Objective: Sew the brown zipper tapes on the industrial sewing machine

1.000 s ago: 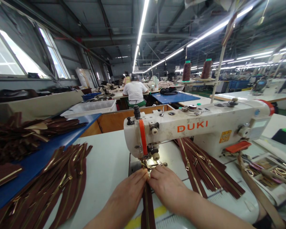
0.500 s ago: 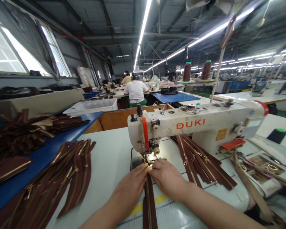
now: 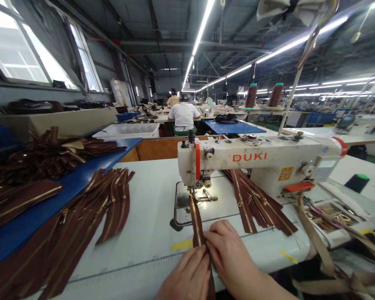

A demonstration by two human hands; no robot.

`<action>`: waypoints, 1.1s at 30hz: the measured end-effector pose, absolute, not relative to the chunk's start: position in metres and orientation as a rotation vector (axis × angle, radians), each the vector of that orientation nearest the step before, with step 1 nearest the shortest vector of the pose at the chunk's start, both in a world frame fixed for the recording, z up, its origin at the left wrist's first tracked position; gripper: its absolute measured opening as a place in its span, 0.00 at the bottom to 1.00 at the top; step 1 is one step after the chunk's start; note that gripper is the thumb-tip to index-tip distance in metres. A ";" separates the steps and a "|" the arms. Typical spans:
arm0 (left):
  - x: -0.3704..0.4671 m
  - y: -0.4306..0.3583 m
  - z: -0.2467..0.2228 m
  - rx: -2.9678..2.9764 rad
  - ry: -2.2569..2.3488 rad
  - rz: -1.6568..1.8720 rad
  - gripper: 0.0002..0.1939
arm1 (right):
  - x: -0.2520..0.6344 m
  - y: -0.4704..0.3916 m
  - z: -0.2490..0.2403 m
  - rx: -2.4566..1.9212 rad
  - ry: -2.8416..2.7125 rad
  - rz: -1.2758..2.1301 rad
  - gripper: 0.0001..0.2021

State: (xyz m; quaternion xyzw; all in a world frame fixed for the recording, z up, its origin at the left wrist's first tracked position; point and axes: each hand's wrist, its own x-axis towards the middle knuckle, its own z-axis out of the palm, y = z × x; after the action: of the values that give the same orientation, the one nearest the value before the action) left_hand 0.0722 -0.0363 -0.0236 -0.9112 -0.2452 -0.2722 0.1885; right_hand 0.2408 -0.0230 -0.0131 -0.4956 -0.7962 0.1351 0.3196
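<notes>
A brown zipper strip with gold teeth runs from under the needle area of the white sewing machine toward the front edge. My left hand is closed on the strip near the bottom of the view, fingers pressed together over it. Beside it, slightly farther up, my right hand pinches the strip's right edge. More brown zippers lie in a pile at the left, and another bunch lies under the machine arm at the right. The parts of the strip beneath my fingers are hidden.
A tray of metal rings and small parts sits at the right, with tan straps hanging beside it. A blue surface at the left bears more brown pieces. Thread cones stand behind the machine. A person in white sits farther ahead.
Both hands have moved from the needle area toward the front edge, along the strip. More of the strip and the metal plate now shows. The view has shifted slightly.
</notes>
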 end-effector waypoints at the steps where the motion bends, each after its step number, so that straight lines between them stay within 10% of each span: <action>1: 0.074 -0.037 -0.023 -2.562 -0.716 -0.776 0.16 | 0.241 -0.022 -0.014 -1.300 -2.063 0.356 0.09; 33: 0.083 -0.022 -0.011 -2.677 -0.804 -0.873 0.16 | 0.241 -0.019 -0.013 -1.287 -2.149 0.412 0.09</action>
State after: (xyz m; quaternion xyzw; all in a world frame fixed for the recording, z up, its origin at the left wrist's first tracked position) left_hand 0.0833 -0.0217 -0.0115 -0.9090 -0.2729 -0.2965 0.1064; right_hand 0.2410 -0.0185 -0.0128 -0.4841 -0.8083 0.1551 0.2971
